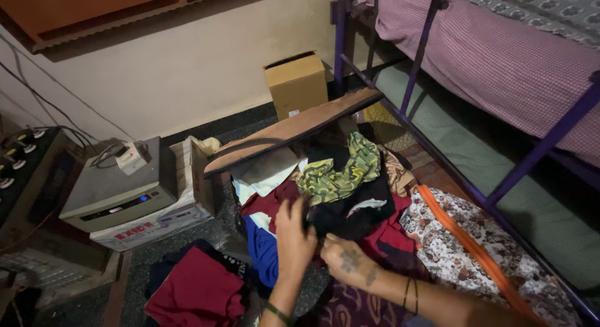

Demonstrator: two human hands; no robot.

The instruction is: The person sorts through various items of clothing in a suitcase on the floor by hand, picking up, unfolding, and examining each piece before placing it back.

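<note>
Both my hands work on a dark, nearly black garment (350,217) that lies on top of a heap of clothes inside an open suitcase. My left hand (294,236) grips its left edge with the fingers curled over the cloth. My right hand (347,259) pinches the same garment from below, near the left hand. A green and yellow patterned cloth (340,171) lies just behind the dark one. Red cloth (387,236) and blue cloth (262,252) show underneath. The brown suitcase lid (294,130) stands open behind the heap.
A maroon garment (197,289) lies on the floor at the left. A grey box-shaped device (115,192) sits on a carton, with a cardboard box (297,83) by the wall. A purple metal bunk bed frame (537,149) and floral cloth with an orange strap (465,239) are at the right.
</note>
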